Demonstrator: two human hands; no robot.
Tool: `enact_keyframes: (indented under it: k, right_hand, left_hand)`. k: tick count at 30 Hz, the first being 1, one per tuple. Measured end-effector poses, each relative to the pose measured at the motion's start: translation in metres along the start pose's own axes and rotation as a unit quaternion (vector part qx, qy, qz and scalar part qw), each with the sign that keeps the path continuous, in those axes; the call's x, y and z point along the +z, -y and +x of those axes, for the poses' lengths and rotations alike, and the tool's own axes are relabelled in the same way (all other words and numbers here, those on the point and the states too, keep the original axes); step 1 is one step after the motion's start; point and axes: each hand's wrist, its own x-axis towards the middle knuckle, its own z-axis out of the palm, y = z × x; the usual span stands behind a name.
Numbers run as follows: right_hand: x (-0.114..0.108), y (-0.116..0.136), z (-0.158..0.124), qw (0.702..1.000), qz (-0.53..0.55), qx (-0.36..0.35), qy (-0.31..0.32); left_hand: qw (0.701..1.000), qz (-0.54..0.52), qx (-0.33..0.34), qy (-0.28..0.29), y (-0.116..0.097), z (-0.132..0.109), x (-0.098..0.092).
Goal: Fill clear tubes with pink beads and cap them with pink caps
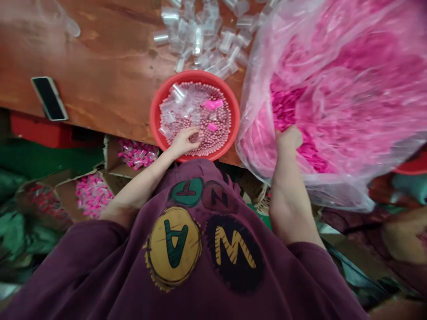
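A red bowl (155,116) sits at the near edge of the wooden table (110,66), filled with small pinkish beads, several clear plastic tubes and a few pink caps (213,105). My left hand (184,141) rests in the bowl's near side, fingers curled down onto the beads. My right hand (288,138) reaches into a big clear plastic bag (333,89) full of pink caps, fingers closed among them; what they grip is hidden.
A heap of clear plastic tubes (203,35) lies behind the bowl. A phone (49,98) lies at the table's left edge. Cardboard boxes (93,193) with pink-capped tubes stand below on the floor at left.
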Motion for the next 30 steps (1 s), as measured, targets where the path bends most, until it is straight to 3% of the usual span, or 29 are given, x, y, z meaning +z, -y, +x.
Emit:
enact_keyframes:
  k: [3, 5, 9, 15, 20, 24, 26, 29, 30]
  right_hand:
    - [0.015, 0.013, 0.0, 0.998, 0.041, 0.033, -0.043]
    - [0.021, 0.018, 0.003, 0.995, 0.069, 0.04, -0.067]
    - [0.02, 0.019, 0.012, 0.988, 0.118, 0.051, -0.088]
    - [0.014, 0.015, 0.007, 0.984, 0.136, 0.04, -0.109]
    - [0.004, 0.01, 0.005, 0.968, 0.139, 0.067, -0.2]
    - [-0.005, 0.021, -0.018, 0.906, 0.307, 0.056, -0.285]
    - [-0.004, 0.038, -0.048, 0.861, 0.433, 0.006, -0.266]
    - [0.003, 0.075, -0.104, 0.753, 0.644, -0.113, -0.075]
    - [0.005, 0.087, -0.122, 0.723, 0.675, -0.144, 0.02]
  left_hand:
    - [0.991, -0.123, -0.056, -0.021, -0.004, 0.0, -0.001]
    - [0.968, -0.232, -0.096, -0.019, -0.011, 0.001, -0.004]
    - [0.916, -0.388, -0.097, 0.033, -0.032, -0.003, -0.019]
    - [0.849, -0.501, -0.112, 0.125, -0.063, -0.013, -0.042]
    - [0.803, -0.555, -0.149, 0.158, -0.077, -0.012, -0.039]
    - [0.809, -0.541, -0.172, 0.15, -0.084, -0.007, -0.031]
    - [0.82, -0.525, -0.18, 0.139, -0.088, -0.004, -0.027]
    - [0.837, -0.502, -0.175, 0.126, -0.092, -0.001, -0.024]
    - [0.843, -0.495, -0.171, 0.122, -0.093, -0.001, -0.023]
